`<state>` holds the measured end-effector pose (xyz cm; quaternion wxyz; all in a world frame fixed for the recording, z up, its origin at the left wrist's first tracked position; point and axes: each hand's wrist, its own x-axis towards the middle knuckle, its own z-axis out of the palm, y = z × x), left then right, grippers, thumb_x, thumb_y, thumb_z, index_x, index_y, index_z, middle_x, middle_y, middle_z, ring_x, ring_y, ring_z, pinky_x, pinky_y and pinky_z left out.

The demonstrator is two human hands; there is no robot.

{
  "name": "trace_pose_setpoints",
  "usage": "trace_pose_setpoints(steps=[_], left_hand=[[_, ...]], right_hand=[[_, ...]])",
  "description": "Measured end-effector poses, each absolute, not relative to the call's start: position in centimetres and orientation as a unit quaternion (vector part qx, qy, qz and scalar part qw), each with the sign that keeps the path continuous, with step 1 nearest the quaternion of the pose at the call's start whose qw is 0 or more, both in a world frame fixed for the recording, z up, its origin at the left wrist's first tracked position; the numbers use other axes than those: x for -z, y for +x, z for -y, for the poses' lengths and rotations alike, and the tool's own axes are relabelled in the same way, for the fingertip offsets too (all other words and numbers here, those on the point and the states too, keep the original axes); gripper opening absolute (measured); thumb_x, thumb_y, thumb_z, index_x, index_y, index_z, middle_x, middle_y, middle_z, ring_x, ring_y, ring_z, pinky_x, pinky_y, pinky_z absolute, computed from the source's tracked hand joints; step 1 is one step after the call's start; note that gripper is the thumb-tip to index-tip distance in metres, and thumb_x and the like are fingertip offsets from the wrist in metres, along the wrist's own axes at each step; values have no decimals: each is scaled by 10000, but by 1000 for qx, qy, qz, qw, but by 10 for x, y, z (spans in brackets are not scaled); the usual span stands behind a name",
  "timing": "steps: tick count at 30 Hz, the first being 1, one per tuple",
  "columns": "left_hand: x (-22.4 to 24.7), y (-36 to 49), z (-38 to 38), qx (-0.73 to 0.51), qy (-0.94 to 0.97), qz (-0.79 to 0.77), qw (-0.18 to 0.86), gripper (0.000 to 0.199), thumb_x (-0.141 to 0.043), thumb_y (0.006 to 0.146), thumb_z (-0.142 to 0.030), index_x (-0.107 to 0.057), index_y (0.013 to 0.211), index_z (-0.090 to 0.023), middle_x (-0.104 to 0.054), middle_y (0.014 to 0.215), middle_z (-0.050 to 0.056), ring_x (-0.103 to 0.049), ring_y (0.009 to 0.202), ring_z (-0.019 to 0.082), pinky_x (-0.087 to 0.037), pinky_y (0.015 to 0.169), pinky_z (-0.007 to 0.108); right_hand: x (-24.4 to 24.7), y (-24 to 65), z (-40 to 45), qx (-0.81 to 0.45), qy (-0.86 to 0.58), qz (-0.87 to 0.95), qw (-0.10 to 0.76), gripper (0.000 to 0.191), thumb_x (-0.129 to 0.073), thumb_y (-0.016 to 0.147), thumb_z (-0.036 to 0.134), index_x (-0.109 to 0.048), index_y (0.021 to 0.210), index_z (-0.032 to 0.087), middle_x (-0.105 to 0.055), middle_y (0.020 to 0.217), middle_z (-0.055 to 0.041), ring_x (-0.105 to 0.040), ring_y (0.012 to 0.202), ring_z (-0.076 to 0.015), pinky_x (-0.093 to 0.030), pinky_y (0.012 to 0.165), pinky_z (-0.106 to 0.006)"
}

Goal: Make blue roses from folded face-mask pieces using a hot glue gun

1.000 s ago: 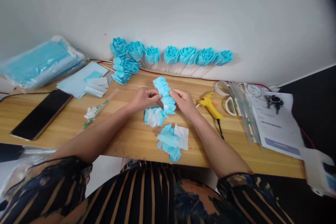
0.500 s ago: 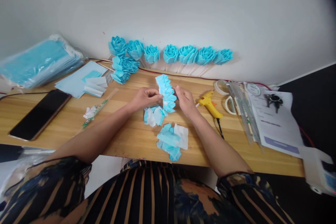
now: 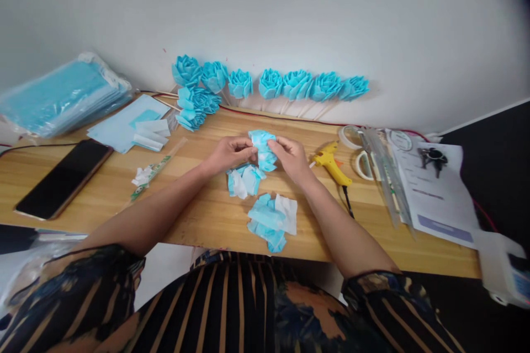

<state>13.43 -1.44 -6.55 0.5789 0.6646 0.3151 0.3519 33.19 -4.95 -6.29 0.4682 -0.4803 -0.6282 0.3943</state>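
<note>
A pleated light blue strip is held above the middle of the wooden table. My left hand pinches its left side between thumb and fingers. On the other side my right hand has its thumb on the strip's right edge, its fingers curled behind and partly hidden. Below my left hand lies a crumpled pile of blue and white pieces. Closer to the front edge is a second pile of blue and white scraps. A yellow glue gun lies just right of my right hand.
Several blue flowers on sticks lean against the back wall. A phone, blue sheets and a bag of masks are at left. Tape rolls, papers and keys are at right.
My right hand has moved slightly left, its thumb now over the strip's edge. The strip was standing taller with its points fanned right and now looks shorter and more gathered.
</note>
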Motion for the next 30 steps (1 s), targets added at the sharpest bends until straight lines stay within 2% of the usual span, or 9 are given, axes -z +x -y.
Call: trace_pose_setpoints(steps=[4, 6, 9, 15, 18, 22, 27, 30], left_hand=[[67, 133, 11, -383, 650, -334, 565, 404, -717, 794, -523, -666, 701, -133, -706, 695, 50, -580, 584, 95, -461, 589, 217], [68, 131, 9, -405, 648, -333, 553, 386, -705, 813, -505, -666, 697, -139, -705, 698, 43, -573, 585, 92, -458, 589, 216], [69, 130, 8, -416, 651, -329, 543, 373, -697, 824, -494, -667, 694, -145, -704, 702, 39, -574, 594, 94, -460, 595, 218], [67, 133, 12, -384, 673, -310, 551, 434, -655, 840, -551, -669, 702, -140, -691, 683, 42, -577, 594, 97, -465, 600, 223], [67, 135, 13, -374, 664, -306, 570, 460, -674, 810, -584, -663, 723, -133, -687, 677, 46, -586, 598, 103, -460, 586, 222], [72, 137, 13, -366, 648, -310, 591, 433, -772, 720, -539, -652, 731, -124, -691, 696, 47, -595, 615, 108, -451, 573, 217], [77, 138, 12, -359, 649, -330, 584, 379, -729, 769, -476, -656, 696, -112, -663, 646, 30, -557, 576, 83, -416, 555, 198], [77, 139, 12, -369, 640, -331, 587, 353, -743, 756, -453, -636, 673, -126, -654, 626, 27, -532, 538, 72, -398, 526, 195]], right_hand=[[64, 333, 49, -403, -472, 629, 468, 569, -404, 915, 690, -557, 668, 201, -551, 701, -17, -509, 693, -154, -441, 711, -294], [66, 333, 48, -408, -477, 633, 452, 569, -420, 897, 709, -546, 668, 203, -541, 698, -13, -497, 688, -151, -435, 698, -288], [67, 333, 48, -408, -488, 642, 427, 492, -544, 860, 648, -538, 662, 197, -494, 665, 15, -443, 650, -126, -394, 642, -261], [66, 332, 47, -431, -479, 629, 435, 307, -638, 823, 475, -675, 864, 173, -590, 739, 9, -492, 677, -126, -422, 664, -259], [68, 332, 46, -412, -490, 632, 438, 284, -625, 826, 451, -669, 835, 170, -569, 707, 12, -474, 651, -121, -410, 633, -255], [69, 331, 46, -387, -499, 644, 432, 292, -596, 841, 453, -633, 781, 170, -537, 688, 14, -450, 631, -117, -391, 611, -257], [67, 331, 47, -370, -504, 660, 416, 323, -612, 842, 486, -597, 746, 178, -502, 664, 24, -426, 625, -113, -374, 608, -255], [67, 332, 48, -383, -499, 649, 428, 416, -564, 877, 549, -549, 672, 188, -485, 648, 19, -428, 623, -118, -381, 613, -264]])
